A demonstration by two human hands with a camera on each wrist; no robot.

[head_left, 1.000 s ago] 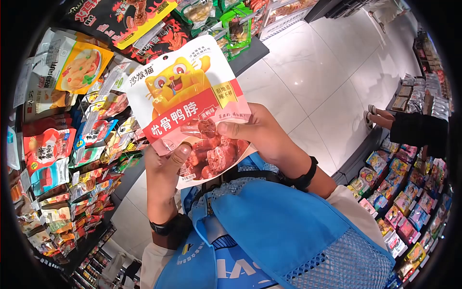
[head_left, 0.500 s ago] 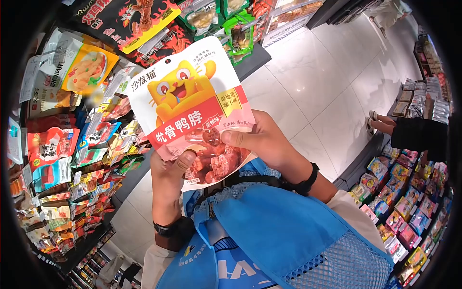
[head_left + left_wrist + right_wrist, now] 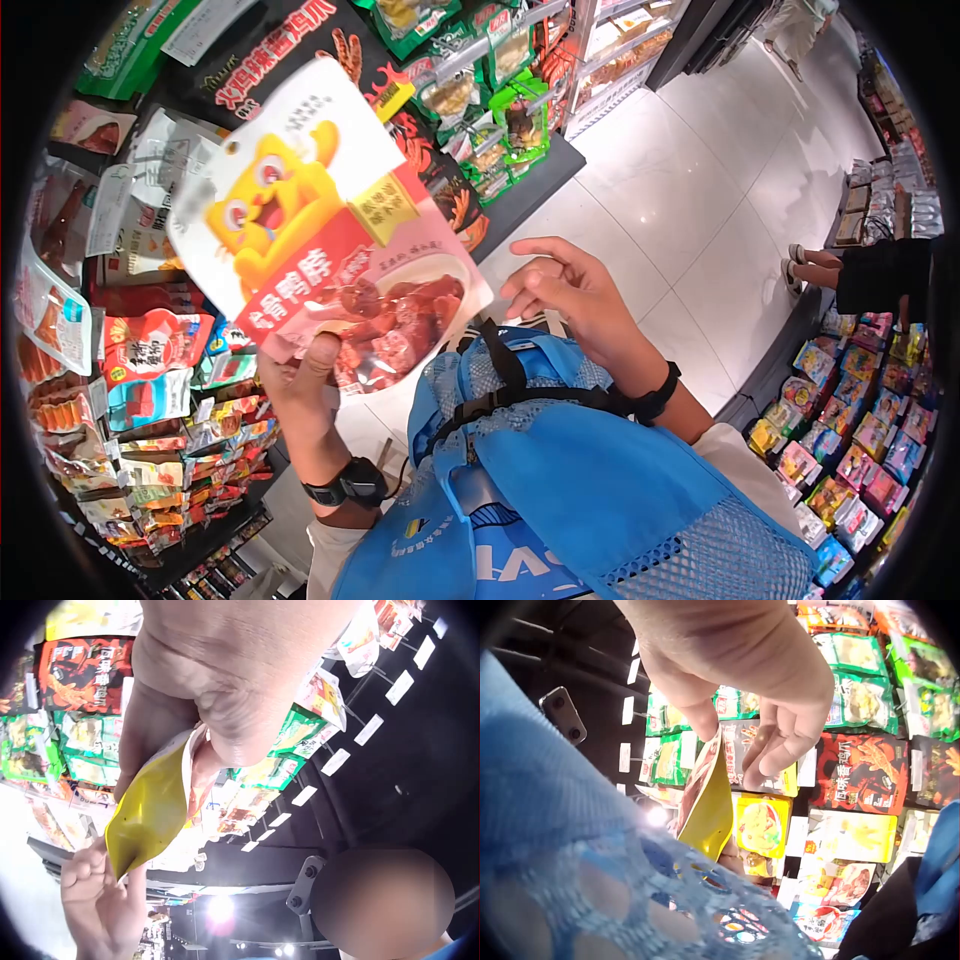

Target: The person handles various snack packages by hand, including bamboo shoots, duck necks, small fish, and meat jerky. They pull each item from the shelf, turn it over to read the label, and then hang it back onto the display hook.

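Note:
A white and red snack pouch [image 3: 385, 265] with a yellow cartoon cat and pictured meat pieces is held up before the shelf, tilted to the left. My left hand [image 3: 300, 390] grips its lower left part, thumb across the front and the other fingers hidden behind. In the left wrist view the pouch's yellow underside [image 3: 154, 810] shows beneath that hand. Off the pouch's right edge, my right hand [image 3: 575, 295] hangs in the air with loosely bent fingers and holds nothing.
Packed snack shelves [image 3: 190, 440] rise on the left, with hanging green packets [image 3: 520, 115] beyond the pouch. A pale tiled floor [image 3: 650, 200] runs to the right. Another person's legs [image 3: 815, 272] show beside the right-hand display of colourful packets [image 3: 850, 450].
My right hand has let go of the pouch and drawn away to the right. My left hand has carried the pouch left, toward the shelf, and the head view has shifted.

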